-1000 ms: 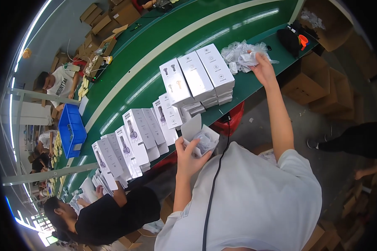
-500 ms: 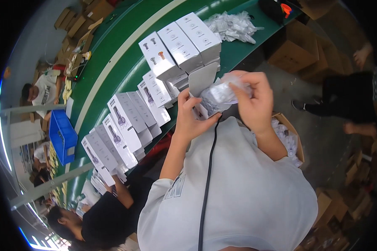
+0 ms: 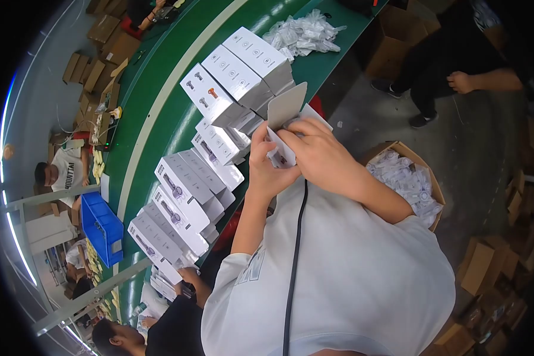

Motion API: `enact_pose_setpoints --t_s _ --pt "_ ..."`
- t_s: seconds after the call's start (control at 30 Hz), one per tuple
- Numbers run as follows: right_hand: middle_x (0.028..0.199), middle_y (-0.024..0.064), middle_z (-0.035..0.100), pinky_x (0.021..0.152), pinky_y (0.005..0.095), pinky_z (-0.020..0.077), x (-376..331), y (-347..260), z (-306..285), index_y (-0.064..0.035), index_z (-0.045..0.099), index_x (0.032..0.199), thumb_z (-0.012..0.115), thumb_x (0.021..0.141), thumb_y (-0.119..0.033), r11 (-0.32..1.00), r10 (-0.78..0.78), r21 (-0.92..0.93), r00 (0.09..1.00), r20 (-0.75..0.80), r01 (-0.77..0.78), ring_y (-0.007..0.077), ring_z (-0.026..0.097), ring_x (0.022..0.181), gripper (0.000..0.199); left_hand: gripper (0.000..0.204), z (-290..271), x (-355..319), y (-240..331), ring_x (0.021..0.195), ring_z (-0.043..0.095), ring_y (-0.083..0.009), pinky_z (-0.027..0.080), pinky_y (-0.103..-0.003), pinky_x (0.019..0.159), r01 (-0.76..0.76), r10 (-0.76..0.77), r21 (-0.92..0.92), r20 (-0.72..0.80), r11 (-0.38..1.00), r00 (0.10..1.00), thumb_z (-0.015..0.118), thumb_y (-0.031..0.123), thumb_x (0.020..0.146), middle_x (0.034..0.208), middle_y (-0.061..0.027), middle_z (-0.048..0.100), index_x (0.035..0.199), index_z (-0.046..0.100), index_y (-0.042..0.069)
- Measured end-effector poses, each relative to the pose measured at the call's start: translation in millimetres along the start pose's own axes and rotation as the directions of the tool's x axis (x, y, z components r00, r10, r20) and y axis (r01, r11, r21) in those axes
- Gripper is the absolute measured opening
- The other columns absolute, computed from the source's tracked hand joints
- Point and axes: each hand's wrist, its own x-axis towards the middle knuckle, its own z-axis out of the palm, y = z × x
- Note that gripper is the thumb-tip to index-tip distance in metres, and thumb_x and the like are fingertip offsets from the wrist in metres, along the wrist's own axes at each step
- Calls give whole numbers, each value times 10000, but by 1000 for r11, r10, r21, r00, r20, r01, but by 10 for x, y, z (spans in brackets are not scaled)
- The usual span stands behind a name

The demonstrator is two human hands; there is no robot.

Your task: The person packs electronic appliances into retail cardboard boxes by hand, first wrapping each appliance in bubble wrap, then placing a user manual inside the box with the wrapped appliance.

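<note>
A small white carton (image 3: 286,107) is held in front of my chest, its top flap standing up. My left hand (image 3: 269,161) is closed around its near left side, thumb below and fingers along the wall. At the carton's mouth, my right hand (image 3: 327,159) has its fingers bent down into the opening, so their tips are hidden. Whatever they press on or grip inside cannot be made out. Just beyond stands a stack of closed white cartons (image 3: 243,71) with printed pictures. To the left, several open-flapped white cartons (image 3: 181,184) lean in rows on the green table (image 3: 160,101).
Clear plastic-wrapped pieces (image 3: 302,34) lie heaped at the table's far end. An open cardboard box (image 3: 436,184) of similar pieces stands by my right elbow. A blue bin (image 3: 101,228) sits at left. Co-workers are at lower left, far left and upper right.
My right hand has lowered the clear plastic bag into the carton's mouth, and the bag is now out of sight. The view has shifted, and the person at right has moved.
</note>
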Motion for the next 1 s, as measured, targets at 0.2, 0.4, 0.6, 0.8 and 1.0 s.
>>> enact_pose_setpoints --t_s 0.2,0.4,0.6,0.8,1.0 --pt "1122 158 552 901 350 423 -28 48 -215 -26 519 1133 632 725 9 999 -39 -1 962 -271 41 301 541 1047 425 732 -109 40 28 1004 548 -296 457 -361 816 140 -138 5 -120 990 983 850 141 518 1157 -202 498 1128 447 91" --pt "1079 117 570 853 341 435 39 261 -53 -17 522 1081 681 726 -61 948 34 312 951 -308 67 249 545 1016 391 677 -125 227 43 996 557 -272 470 -344 805 90 -88 -47 35 995 995 826 147 563 1182 -191 481 1161 519 67" --pt "956 76 558 788 293 442 165 216 12 -28 508 981 674 734 -27 691 465 716 820 -334 -100 189 545 902 298 645 21 262 63 953 566 -284 472 -354 783 131 -134 -101 -18 986 991 825 160 557 1163 -187 481 1133 551 69" --pt "927 59 555 754 268 441 172 237 15 -28 505 910 673 733 -22 510 539 858 798 -269 -55 161 526 888 244 558 88 337 88 998 536 -273 452 -363 833 267 -289 -354 -9 896 957 812 119 555 1172 -152 440 1063 591 49" --pt "1009 72 566 802 277 430 49 464 165 -27 535 872 679 743 -42 792 364 594 888 -280 -138 167 509 958 194 407 111 152 -106 1073 487 -263 415 -363 892 365 -342 -396 131 842 931 790 80 570 1171 -129 424 941 632 29"
